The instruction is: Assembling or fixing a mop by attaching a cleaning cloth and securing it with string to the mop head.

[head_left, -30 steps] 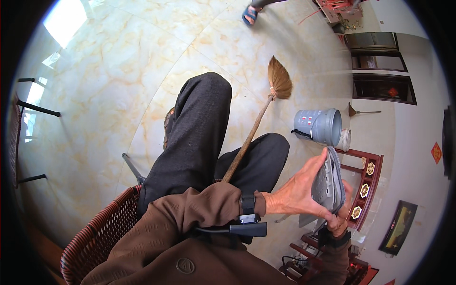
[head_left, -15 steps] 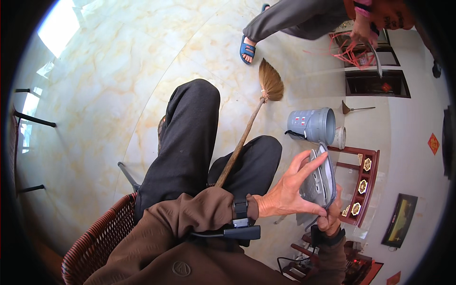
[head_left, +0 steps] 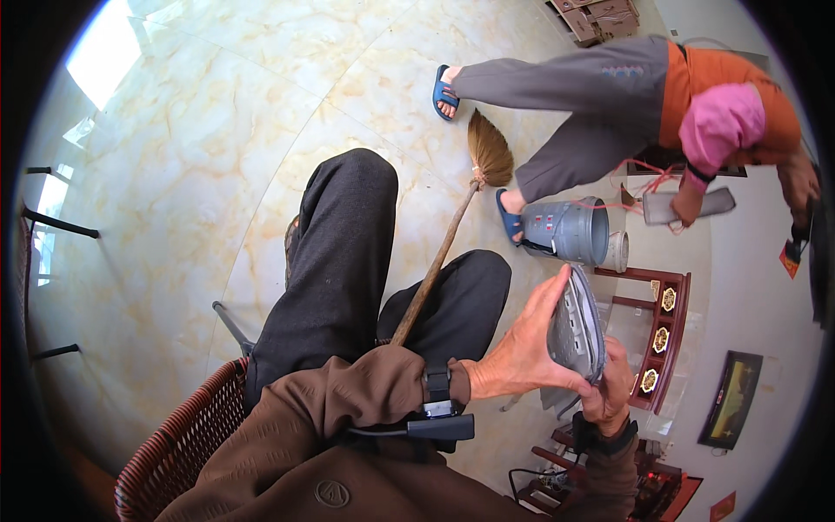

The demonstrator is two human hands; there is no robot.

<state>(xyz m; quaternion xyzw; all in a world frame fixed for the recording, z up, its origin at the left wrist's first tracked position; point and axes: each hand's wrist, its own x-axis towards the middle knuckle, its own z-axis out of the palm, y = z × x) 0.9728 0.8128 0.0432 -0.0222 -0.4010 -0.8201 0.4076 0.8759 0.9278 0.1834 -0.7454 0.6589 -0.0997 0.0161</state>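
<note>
Hands are wrapped around a grey shoe upper (head_left: pixel 578 326): left hand (head_left: pixel 522 361) fingers spread flat on it, right hand (head_left: pixel 609 391) fingers pinching underneath, keeping it steady above the lap.

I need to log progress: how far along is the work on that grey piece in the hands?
Nothing looks finished. In hand: the left hand spreads along the grey ribbed piece while the right hand grips its lower end. Left: whatever is being done to the piece, since both hands are on it; a similar grey bucket stands untouched on the floor beside the broom.
</note>
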